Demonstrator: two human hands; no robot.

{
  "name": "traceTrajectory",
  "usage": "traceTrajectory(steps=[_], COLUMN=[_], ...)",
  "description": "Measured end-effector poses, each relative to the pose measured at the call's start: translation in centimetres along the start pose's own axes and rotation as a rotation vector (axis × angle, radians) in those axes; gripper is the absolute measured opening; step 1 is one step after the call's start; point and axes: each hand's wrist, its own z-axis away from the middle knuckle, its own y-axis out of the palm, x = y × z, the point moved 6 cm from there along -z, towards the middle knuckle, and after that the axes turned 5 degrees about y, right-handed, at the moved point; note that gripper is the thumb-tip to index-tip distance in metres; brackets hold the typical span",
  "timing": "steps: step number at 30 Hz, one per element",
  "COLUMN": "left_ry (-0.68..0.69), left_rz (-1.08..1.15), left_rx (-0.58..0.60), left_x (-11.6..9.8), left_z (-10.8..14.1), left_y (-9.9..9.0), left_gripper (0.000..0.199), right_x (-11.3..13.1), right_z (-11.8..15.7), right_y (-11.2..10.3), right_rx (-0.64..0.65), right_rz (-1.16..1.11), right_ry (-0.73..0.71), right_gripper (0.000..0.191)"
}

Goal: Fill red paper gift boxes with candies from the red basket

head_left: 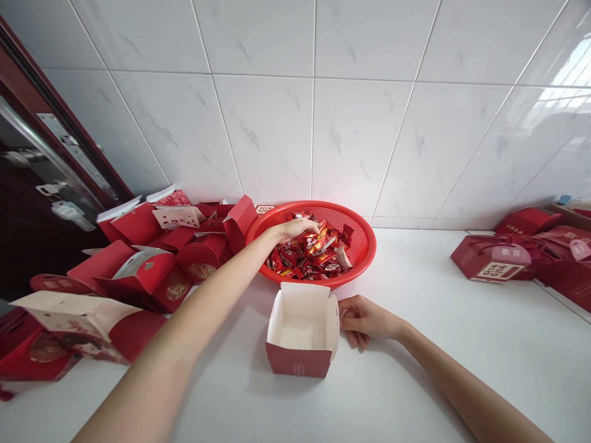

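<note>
Left hand (300, 229) among wrapped sweets (321, 261) in red basket (372, 246), far centre; grip cannot be told. Right hand (367, 319) at right wall of open box (298, 362), near centre, fingers bent, pinch unclear. Picking sweets, apparently; next move calls for sure grip, steady box.

The small square dark-red cardboard box with a white interior (299, 360) stands upright and open-topped, its flaps raised, on the white counter (415, 394), just near of the wrapped red candies (318, 252).
</note>
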Motion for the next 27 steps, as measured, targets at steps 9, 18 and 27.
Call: traceTrajectory(steps=[9, 18, 27], left_ry=[0.100, 0.253, 0.349], left_rz=[-0.130, -0.280, -0.481], left_rx=[-0.124, -0.227, -0.114], left_x=[0.4, -0.6, -3.0], left_z=[-0.4, -0.1, 1.2], left_y=[-1.2, -1.2, 1.1], left_gripper=[0.024, 0.044, 0.015], right_x=[0.2, 0.0, 0.2], right_z=[0.1, 0.0, 0.1], right_y=[0.0, 0.0, 0.0], right_rx=[-0.017, -0.017, -0.029], right_rz=[-0.004, -0.005, 0.008], right_ry=[-0.007, -0.020, -0.026], right_gripper=[0.023, 0.019, 0.024])
